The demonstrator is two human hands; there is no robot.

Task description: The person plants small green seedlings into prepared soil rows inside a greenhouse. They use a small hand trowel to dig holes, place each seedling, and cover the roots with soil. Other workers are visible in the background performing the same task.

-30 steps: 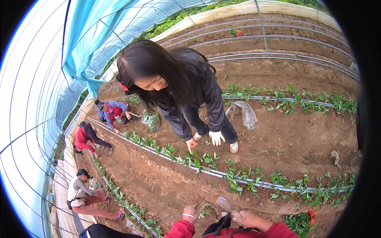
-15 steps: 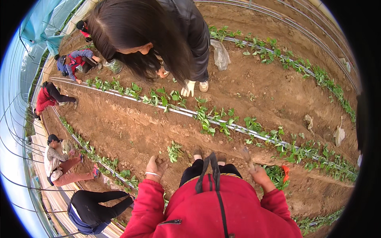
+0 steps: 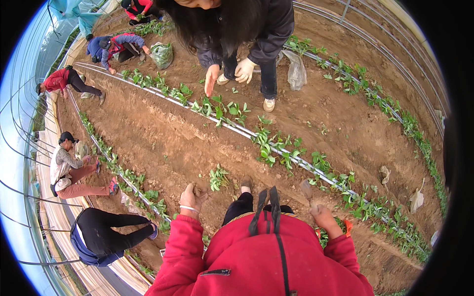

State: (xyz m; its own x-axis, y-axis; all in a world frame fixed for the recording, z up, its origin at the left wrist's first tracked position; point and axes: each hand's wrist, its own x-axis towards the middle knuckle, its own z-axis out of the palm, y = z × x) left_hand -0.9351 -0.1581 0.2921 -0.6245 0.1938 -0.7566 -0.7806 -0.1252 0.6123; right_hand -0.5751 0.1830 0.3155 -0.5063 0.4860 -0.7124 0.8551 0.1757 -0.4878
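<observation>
Red jacket: the wearer's red top [image 3: 242, 261] fills the bottom centre of the frame.
Right hand: at lower right, the right hand [image 3: 322, 216] is closed around a trowel [image 3: 306, 189], its long axis running up and slightly left, blade uppermost.
Left hand: left of centre, the left hand [image 3: 193, 199], banded in white at the wrist, is well apart from the right, fingers loosely curled, nothing visible in its grasp.
Seedlings: a loose leafy bunch [image 3: 217, 178] lies on bare soil near mid-frame, up and right of the left hand, the nearer one, and not touching it; from the right hand it lies up and well left. Its long axis is hard to tell.
Planted row: pale pipes [image 3: 238, 129] edged with green plants slant from upper left to lower right.
Opposite: a person in a dark jacket [image 3: 276, 29], one hand in a white glove [image 3: 245, 70], leans in at top centre.
Far left: co-workers bend along the rows.
</observation>
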